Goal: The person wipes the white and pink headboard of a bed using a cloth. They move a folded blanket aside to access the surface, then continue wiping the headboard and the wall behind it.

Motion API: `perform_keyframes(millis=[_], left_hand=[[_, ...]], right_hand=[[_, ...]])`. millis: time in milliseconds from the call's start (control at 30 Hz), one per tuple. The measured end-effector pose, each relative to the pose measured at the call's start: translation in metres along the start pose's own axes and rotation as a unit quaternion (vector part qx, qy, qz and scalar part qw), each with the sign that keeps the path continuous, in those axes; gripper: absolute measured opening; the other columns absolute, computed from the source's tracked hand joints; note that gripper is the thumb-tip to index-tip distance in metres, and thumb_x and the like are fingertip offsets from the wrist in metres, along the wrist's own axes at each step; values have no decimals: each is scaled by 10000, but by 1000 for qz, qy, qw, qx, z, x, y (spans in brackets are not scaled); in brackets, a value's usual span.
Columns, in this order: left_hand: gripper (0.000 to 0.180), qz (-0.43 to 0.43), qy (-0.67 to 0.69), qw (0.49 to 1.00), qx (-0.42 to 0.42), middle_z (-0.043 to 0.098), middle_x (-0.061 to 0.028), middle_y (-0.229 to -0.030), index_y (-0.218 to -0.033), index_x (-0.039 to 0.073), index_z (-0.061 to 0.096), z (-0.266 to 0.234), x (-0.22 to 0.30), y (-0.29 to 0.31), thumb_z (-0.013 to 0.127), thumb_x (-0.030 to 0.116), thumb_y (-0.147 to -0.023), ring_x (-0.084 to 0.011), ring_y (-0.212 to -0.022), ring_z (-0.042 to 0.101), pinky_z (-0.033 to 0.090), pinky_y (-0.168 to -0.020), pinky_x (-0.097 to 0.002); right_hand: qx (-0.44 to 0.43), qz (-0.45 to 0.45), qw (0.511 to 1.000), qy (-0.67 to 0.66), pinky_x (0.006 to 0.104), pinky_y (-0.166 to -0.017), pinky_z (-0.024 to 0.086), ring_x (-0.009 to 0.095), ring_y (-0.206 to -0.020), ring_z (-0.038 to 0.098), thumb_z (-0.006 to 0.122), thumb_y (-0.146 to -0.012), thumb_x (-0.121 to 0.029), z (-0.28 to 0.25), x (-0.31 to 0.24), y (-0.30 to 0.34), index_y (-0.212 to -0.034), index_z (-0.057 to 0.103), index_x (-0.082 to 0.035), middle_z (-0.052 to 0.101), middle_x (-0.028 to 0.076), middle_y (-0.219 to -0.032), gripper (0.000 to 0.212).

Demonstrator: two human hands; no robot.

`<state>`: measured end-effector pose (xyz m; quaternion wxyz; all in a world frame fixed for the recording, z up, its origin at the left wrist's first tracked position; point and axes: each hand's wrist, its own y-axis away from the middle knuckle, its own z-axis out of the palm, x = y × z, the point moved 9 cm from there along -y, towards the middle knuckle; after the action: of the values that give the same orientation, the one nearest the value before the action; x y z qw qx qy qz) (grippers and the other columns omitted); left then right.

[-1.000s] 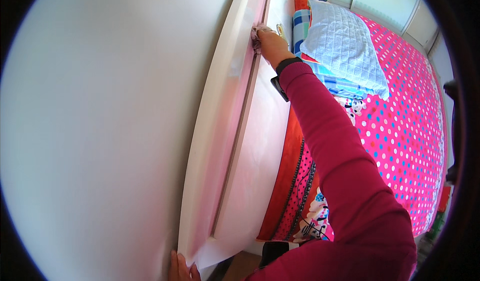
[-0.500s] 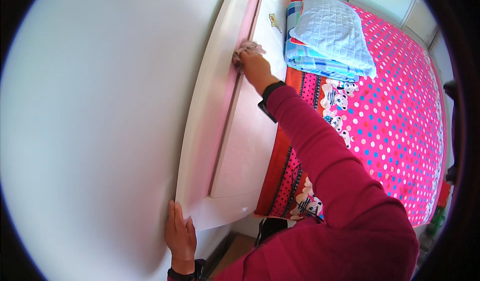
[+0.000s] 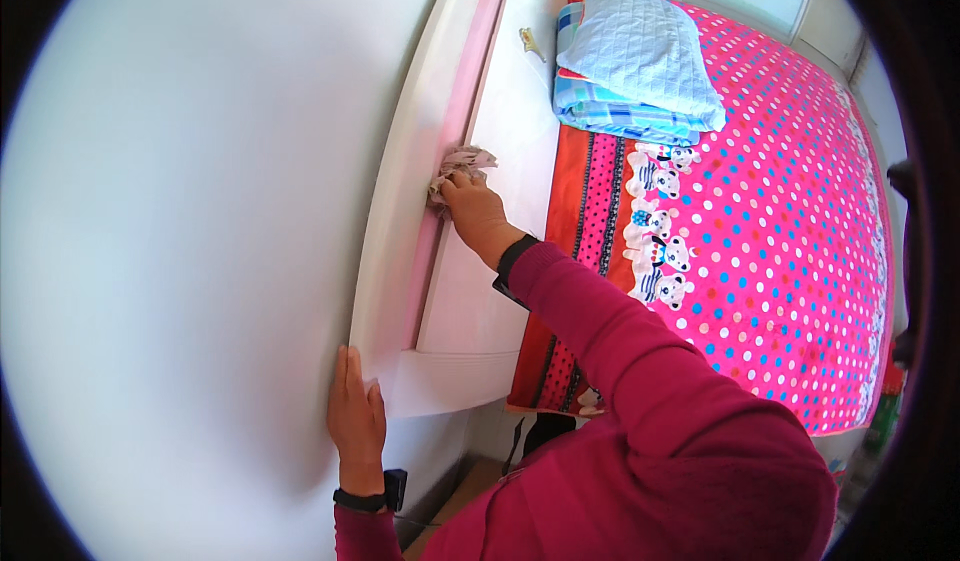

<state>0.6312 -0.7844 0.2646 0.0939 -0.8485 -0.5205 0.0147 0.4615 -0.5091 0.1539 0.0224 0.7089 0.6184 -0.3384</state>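
A crumpled, pale pinkish-brown cloth (image 3: 468, 161) is bunched under the fingers of my right hand (image 3: 477, 213). It presses on the pink strip (image 3: 462, 101) that runs along the white headboard (image 3: 395, 196) of a bed. At the headboard's near end, my left hand (image 3: 357, 416) rests against its outer edge beside the wall, fingers stretched out and thumb apart. It holds nothing. A black band circles each wrist.
The pale wall (image 3: 200, 261) rises close along the left. On the right spreads a bed cover (image 3: 770, 231), pink with dots and cartoon bears. A folded blue plaid quilt (image 3: 610, 106) lies under a light blue quilted pillow (image 3: 640, 46) near the headboard.
My right hand has slid the cloth along the pink strip toward me, down and left in view. The left hand stays at the headboard's edge while the whole view has shifted slightly.
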Motion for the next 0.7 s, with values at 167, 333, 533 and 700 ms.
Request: perform_keyframes(millis=[167, 333, 533, 700], left_hand=[[563, 7, -1, 1000, 16, 450, -196, -1459, -1437, 34, 408, 0, -1, 0, 571, 55, -899, -370, -1263, 507, 451, -1018, -416], [579, 5, -10, 999, 34, 464, -152, -1458, -1438, 77, 421, 4, -6, 3, 594, 62, -886, -339, -1209, 546, 477, -982, -419], [584, -8, 13, 999, 45, 476, -121, -1456, -1450, 125, 414, 2, -6, 5, 587, 85, -893, -320, -1244, 533, 474, -998, -398], [594, -7, 11, 999, 47, 477, -114, -1456, -1446, 129, 416, -3, -2, 2, 595, 76, -882, -313, -1239, 540, 489, -983, -392]], right_hand=[[-29, -30, 999, -8, 412, -786, 567, 352, -1044, 605, 679, -763, -49, 8, -24, 33, -1106, 578, -108, 564, 109, -1180, 362], [-42, -78, 996, -20, 433, -785, 563, 349, -1034, 616, 699, -753, -71, 9, -45, 63, -1122, 567, -97, 602, 121, -1149, 392], [-98, -104, 987, -67, 433, -837, 533, 371, -1041, 596, 706, -753, -86, 5, -69, 93, -1063, 570, -75, 580, 130, -1123, 339], [-105, -118, 980, -118, 435, -849, 517, 374, -1003, 590, 715, -728, -88, 0, -89, 113, -982, 603, -66, 566, 137, -1085, 278]])
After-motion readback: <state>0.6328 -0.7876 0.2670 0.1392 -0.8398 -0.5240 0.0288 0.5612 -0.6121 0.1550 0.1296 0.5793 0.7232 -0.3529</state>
